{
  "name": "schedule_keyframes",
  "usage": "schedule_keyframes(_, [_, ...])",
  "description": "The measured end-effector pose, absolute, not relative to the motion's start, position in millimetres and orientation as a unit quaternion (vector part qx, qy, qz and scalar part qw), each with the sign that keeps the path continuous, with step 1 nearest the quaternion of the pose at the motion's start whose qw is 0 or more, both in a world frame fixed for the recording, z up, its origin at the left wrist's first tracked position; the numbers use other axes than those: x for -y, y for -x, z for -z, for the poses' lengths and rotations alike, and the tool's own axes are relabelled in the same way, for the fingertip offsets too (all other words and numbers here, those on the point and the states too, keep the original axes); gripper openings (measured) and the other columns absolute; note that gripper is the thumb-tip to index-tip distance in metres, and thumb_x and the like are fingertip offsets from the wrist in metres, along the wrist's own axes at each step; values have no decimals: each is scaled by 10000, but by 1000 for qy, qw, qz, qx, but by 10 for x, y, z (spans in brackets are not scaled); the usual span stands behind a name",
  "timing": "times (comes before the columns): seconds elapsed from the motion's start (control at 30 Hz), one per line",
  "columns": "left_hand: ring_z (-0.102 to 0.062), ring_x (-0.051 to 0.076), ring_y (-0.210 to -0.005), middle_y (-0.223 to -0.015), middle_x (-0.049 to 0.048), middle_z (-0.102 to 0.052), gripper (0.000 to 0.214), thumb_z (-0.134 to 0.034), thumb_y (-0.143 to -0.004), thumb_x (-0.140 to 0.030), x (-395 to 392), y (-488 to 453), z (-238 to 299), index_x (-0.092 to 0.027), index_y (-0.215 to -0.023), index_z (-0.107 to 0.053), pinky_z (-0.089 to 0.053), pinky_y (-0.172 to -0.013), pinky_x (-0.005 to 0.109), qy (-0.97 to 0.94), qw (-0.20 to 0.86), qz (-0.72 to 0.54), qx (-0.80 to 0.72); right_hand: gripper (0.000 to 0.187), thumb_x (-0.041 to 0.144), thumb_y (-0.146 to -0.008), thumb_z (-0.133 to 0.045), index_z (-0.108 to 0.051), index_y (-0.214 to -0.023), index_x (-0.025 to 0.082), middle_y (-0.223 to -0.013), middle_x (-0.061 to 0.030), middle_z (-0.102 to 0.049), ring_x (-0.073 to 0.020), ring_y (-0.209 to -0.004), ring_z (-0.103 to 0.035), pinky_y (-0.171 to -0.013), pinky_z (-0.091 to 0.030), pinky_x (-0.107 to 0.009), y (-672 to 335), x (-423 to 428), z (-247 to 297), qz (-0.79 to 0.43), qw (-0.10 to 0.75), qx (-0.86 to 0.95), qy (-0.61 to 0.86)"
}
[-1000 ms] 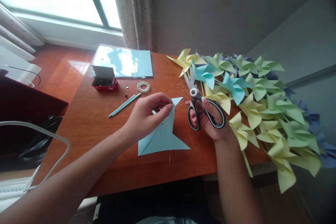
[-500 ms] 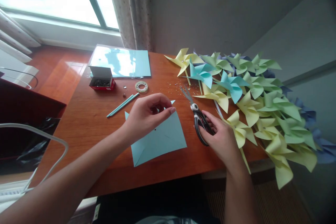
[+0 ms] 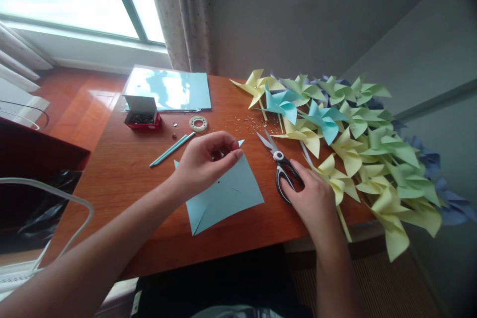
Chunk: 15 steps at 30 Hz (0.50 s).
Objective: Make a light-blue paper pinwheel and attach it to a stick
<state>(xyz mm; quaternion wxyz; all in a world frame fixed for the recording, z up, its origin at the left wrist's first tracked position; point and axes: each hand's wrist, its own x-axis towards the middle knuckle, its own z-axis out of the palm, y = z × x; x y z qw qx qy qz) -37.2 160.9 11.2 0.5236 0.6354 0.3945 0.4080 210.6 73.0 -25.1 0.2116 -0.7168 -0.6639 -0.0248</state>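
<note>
Blue paper (image 3: pixel 231 186) at my left hand's (image 3: pixel 213 159) five o'clock, can't tell if that grip pinches it; right hand (image 3: pixel 312 191) clamped on scissors (image 3: pixel 278 156), paper's two o'clock; careless swing could nick paper

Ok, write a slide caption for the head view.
Right hand on the scissors, left hand over blue paper, pinwheels crowding the right of the table.

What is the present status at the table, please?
Left hand over blue paper, grip unclear. Right hand on open scissors. Yellow pinwheel beside right hand.
</note>
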Motion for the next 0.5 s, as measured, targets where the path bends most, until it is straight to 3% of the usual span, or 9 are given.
schedule_keyframes(0.3, [-441, 79, -579, -696, -19, -570, 178, -758, -814, -290, -1607, 358, -129, -143, -806, -657, -333, -487, 202, -626, 541, -401, -394, 379, 293, -874, -659, -697, -1219, 141, -997, -125, -733, -312, -929, -671, -881, -520, -443, -2104, -732, 222, 28, 137, 683, 717])
schedule_keyframes(0.5, [-443, 87, -578, -691, -13, -567, 205, -753, -827, -332, -1614, 381, -101, -153, -791, -661, -348, -499, 210, -642, 522, -404, -391, 340, 275, -869, -645, -688, -1186, 162, -995, -124, -709, -316, -934, -655, -881, -513, -457, -2100, -753, 219, 15, 135, 671, 729])
